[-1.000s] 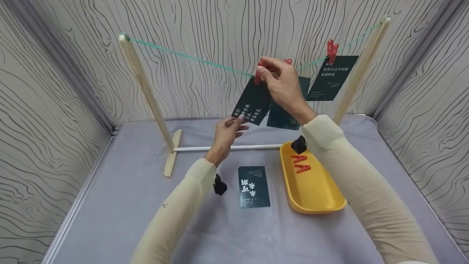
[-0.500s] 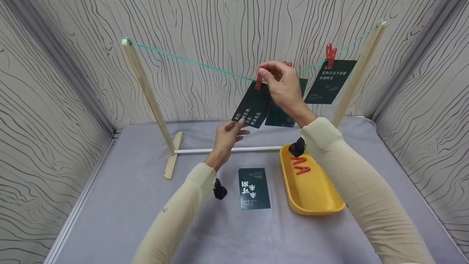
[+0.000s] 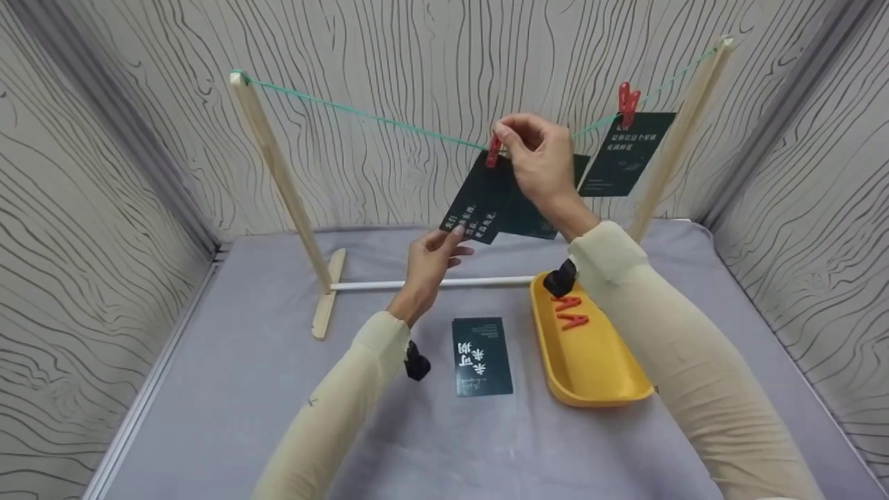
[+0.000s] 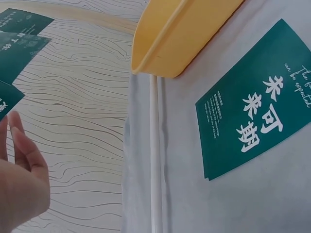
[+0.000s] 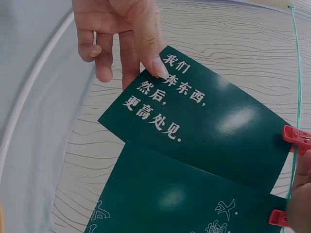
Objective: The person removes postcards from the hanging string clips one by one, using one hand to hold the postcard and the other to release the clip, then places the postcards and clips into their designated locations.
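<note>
My left hand [image 3: 427, 267] pinches the lower corner of a dark green card [image 3: 479, 191] with white writing, thumb on its front. At the card's upper end, my right hand [image 3: 545, 163] grips a red clothespin [image 3: 493, 151] by its handles. In the right wrist view this clothespin [image 5: 297, 138] sits over the card's edge at the green string [image 5: 299, 73]. A second green card [image 3: 531, 215] hangs just behind, partly covered by the first card and my right hand; its red clothespin [image 5: 278, 218] shows in the right wrist view.
A third card [image 3: 632, 153] hangs at right from a red clothespin [image 3: 627, 104]. Wooden posts [image 3: 278, 167] hold the string, with a white rod [image 3: 479, 282] low between them. Green cards [image 3: 483, 357] lie on the table beside a yellow tray [image 3: 549, 361] containing red clothespins [image 3: 571, 321].
My right hand has shifted slightly right, and the second card's clothespin is now hidden behind it in the head view. My left hand keeps its hold on the card corner.
</note>
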Action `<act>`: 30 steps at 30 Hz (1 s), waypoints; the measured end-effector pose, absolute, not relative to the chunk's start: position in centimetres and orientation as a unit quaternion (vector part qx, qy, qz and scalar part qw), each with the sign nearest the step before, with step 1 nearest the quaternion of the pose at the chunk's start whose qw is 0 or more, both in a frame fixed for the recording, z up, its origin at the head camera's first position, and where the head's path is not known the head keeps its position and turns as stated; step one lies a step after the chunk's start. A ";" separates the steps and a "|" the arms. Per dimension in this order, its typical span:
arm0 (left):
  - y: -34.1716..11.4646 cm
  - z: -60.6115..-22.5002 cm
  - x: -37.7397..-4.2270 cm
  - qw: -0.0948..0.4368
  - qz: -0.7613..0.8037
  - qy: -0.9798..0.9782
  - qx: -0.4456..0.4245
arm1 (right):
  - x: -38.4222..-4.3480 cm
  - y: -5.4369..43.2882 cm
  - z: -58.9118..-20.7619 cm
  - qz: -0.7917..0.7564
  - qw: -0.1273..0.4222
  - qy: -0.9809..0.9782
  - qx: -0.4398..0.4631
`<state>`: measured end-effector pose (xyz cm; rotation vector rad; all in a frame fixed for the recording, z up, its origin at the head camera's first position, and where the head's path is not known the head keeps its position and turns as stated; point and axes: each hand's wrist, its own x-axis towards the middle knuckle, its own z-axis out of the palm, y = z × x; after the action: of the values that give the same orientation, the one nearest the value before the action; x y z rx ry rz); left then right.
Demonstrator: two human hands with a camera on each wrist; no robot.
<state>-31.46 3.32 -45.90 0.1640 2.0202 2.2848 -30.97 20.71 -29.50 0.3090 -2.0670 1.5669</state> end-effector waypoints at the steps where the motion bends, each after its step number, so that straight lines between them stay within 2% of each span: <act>1: 3.3 -46.0 -31.5 0.045 0.749 0.659 0.054 | -31.0 20.7 -29.5 0.579 0.263 -0.763 0.114; 30: 2.5 -48.3 -31.0 0.062 0.739 0.671 0.008 | -30.5 21.5 -27.8 0.587 0.342 -0.717 0.155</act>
<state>-31.04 2.52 -48.33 0.0229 2.0290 2.2337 -30.54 21.49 -27.78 0.4026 -1.8641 1.5273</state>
